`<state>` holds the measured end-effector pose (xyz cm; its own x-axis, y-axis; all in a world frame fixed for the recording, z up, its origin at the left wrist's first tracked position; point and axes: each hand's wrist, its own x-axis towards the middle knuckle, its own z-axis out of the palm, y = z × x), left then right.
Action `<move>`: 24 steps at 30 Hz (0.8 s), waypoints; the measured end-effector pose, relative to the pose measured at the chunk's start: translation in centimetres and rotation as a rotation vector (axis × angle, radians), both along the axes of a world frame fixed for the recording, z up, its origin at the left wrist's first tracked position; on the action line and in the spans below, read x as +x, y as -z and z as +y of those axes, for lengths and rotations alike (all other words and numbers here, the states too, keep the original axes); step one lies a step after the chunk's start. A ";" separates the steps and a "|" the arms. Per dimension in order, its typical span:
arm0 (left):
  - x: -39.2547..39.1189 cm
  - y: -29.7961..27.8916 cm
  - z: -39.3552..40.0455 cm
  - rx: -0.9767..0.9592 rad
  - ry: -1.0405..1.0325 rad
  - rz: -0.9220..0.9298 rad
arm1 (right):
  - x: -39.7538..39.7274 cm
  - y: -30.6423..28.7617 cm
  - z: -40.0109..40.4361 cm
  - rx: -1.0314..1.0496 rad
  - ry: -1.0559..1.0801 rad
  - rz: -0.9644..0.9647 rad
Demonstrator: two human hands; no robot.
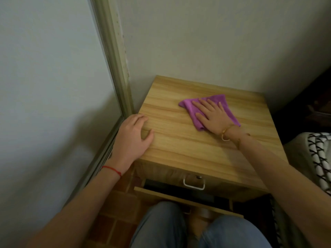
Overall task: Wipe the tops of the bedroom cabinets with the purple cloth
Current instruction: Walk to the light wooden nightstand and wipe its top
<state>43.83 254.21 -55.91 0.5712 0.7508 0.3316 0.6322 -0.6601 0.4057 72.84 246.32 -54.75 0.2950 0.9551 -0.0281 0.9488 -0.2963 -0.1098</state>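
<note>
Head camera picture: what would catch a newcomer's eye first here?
The bright purple cloth stands out, spread on the far right part of the light wooden cabinet top, with the right hand pressing flat on it. The left hand rests on the top's left edge. Below, a lower drawer stands pulled open.

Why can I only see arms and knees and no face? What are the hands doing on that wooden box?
The camera sits on the person's head and looks down, so you see what they see: their own arms and knees. The wooden box is a bedroom cabinet standing in a corner. The right hand lies flat on a purple cloth, pressing it onto the cabinet top to wipe it. The left hand rests on the top's left edge and holds nothing. Lower down, a drawer stands a little open.
</note>
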 end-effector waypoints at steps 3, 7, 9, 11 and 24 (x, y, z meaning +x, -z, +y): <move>-0.1 -0.1 0.0 0.004 0.008 -0.012 | -3.5 0.3 -0.4 0.034 -0.029 -0.039; -0.2 -0.1 0.1 -0.012 0.016 -0.012 | -9.2 0.5 -4.9 0.082 -0.316 0.029; -0.3 -0.1 0.0 -0.004 0.030 -0.009 | -8.1 0.5 -5.6 0.071 -0.322 0.052; -0.4 -0.2 0.0 0.006 0.038 0.009 | -5.4 0.4 -4.9 0.045 -0.226 0.039; -0.4 0.0 -0.1 -0.003 0.030 -0.022 | -3.8 0.3 -3.9 0.056 0.018 0.028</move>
<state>43.44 254.15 -55.92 0.5858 0.7346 0.3425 0.6031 -0.6774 0.4212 69.07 242.41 -55.01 0.3123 0.9498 0.0171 0.9396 -0.3062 -0.1532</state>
